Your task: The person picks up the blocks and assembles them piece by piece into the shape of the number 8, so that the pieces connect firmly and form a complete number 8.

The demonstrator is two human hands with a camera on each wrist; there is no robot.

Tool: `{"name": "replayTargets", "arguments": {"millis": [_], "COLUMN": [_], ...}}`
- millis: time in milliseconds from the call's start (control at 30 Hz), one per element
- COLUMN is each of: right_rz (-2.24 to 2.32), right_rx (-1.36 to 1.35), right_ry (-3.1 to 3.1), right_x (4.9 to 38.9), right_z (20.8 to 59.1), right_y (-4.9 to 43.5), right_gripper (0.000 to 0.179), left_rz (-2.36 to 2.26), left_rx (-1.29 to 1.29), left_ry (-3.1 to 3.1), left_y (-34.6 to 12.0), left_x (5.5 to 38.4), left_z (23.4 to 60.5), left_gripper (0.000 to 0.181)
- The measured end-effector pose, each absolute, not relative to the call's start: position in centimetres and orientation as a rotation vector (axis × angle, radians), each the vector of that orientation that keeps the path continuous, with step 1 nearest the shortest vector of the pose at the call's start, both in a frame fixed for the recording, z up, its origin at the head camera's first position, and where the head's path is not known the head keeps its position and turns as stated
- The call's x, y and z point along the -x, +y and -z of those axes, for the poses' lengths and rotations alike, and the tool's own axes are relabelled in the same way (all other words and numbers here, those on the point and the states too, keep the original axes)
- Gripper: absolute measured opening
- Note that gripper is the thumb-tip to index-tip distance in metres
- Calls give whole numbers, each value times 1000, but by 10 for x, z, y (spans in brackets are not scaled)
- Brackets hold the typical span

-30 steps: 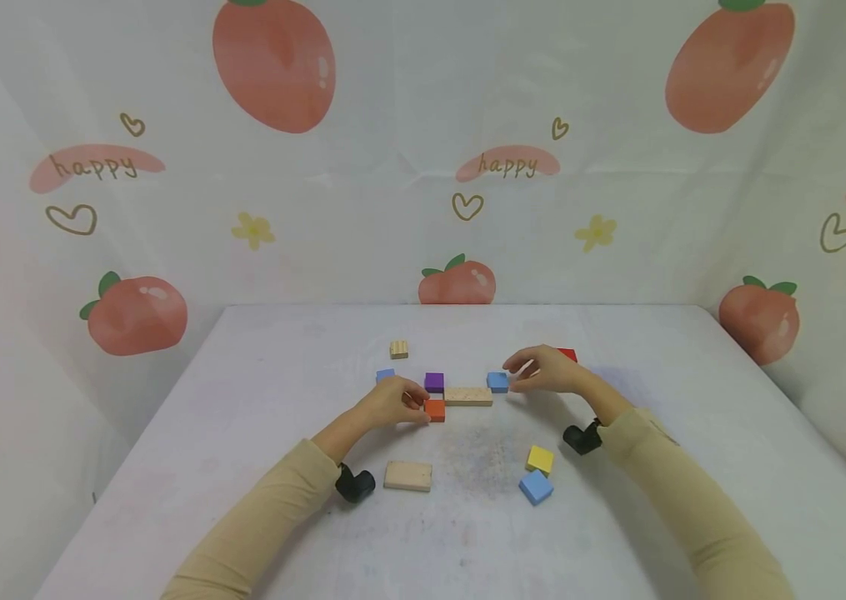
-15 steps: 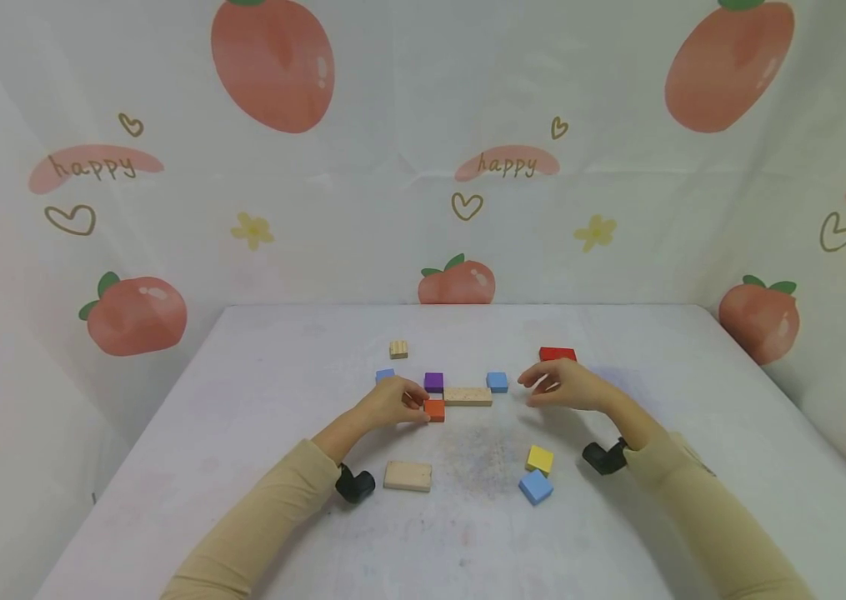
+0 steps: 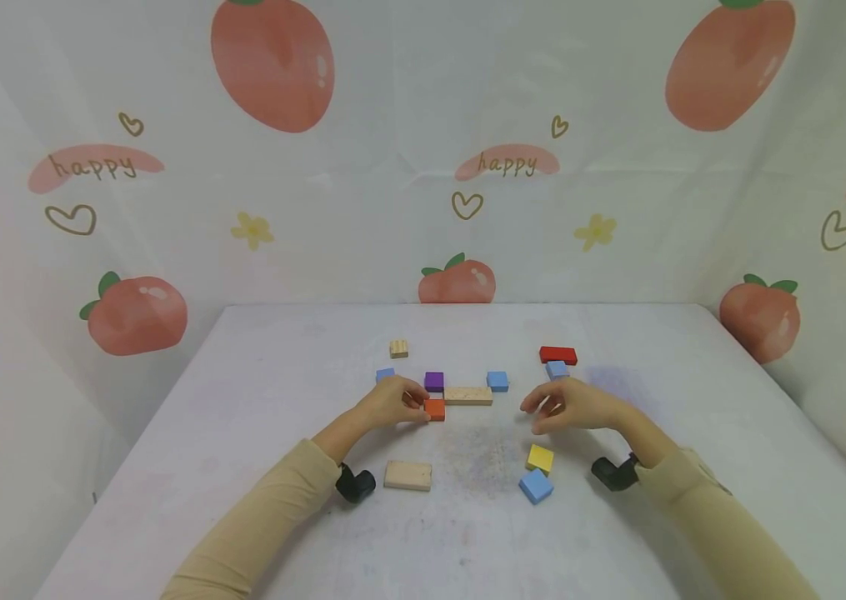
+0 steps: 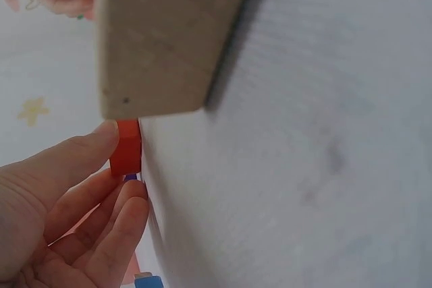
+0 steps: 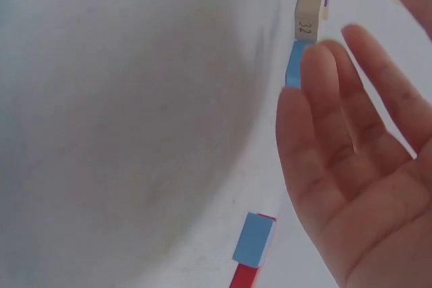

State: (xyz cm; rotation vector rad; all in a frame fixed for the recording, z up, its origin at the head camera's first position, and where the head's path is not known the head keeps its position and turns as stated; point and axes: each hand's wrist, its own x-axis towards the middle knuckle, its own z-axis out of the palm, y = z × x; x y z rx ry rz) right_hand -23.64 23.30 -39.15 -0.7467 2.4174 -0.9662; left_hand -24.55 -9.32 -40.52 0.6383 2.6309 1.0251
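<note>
Pinching a flat-faced, bright orange block on the smudged bench, the left hand grips it between thumb and fingers. A long, speckled wooden plank lies at the block's two o'clock. The right hand, fingers loosely parted, holds nothing; a square yellow block sits at its seven o'clock.

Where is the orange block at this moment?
In the head view, the orange block is near the centre, pinched by the left hand at its left, and just nearer the camera than the purple block.
</note>
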Motion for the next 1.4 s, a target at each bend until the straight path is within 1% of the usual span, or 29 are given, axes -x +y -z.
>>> {"name": "replayTargets", "arguments": {"millis": [167,467,700,1400], "right_rz": [948,951,937,935], "right_rx": [735,832,916,936], "right_ry": [2331,2226,2214,2222], "right_x": [232,225,222,222], "right_z": [393,397,400,403], "right_y": [237,239,238,237], "right_gripper": [34,37,36,28], "left_rz": [-1016,-1014,-1023,-1008], "left_rx": [-631,-616,-606,-673], "left_ry": [2628,2622,2624,2631], "left_y": [-92,-93,-92,-94], "left_x": [247,248,246,247], "left_z": [404,404,403,405], "left_gripper": [30,32,32,30]}}
